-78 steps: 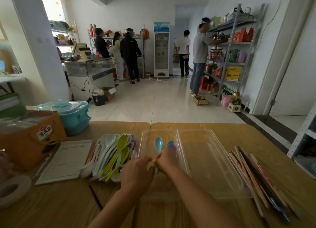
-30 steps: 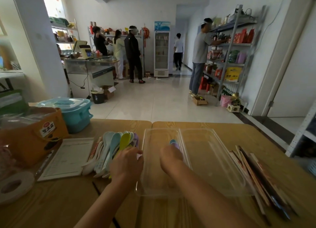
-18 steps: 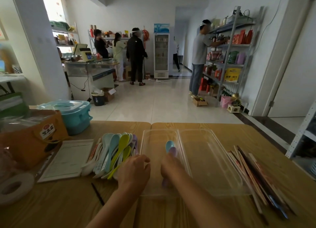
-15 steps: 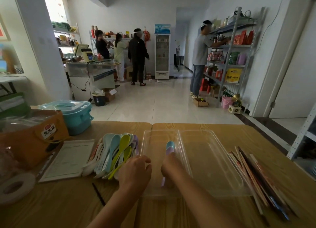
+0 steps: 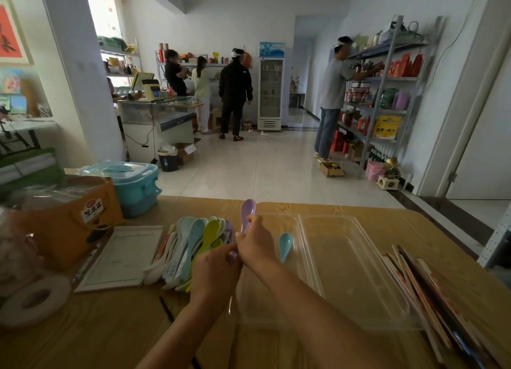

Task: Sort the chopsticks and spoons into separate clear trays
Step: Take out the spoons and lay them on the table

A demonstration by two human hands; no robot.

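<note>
Broadly, a wood-grain counter [image 5: 359,211] carries two clear plastic trays [image 5: 351,272] side by side, with long paper-sleeved chopsticks [image 5: 431,294] heaped to their right and a fan of pastel plastic spoons [image 5: 193,247] to their left. Fingers of the right hand [image 5: 257,244] grip a lilac plastic spoon [image 5: 248,213] by its handle, bowl raised over the rim of the left tray [image 5: 279,222], while the left hand [image 5: 215,272] curls at the handle's end, its grip impossible to tell. A slack release could drop it back onto the fan, or knock the pale blue spoon [image 5: 285,245] lying in that tray.
</note>
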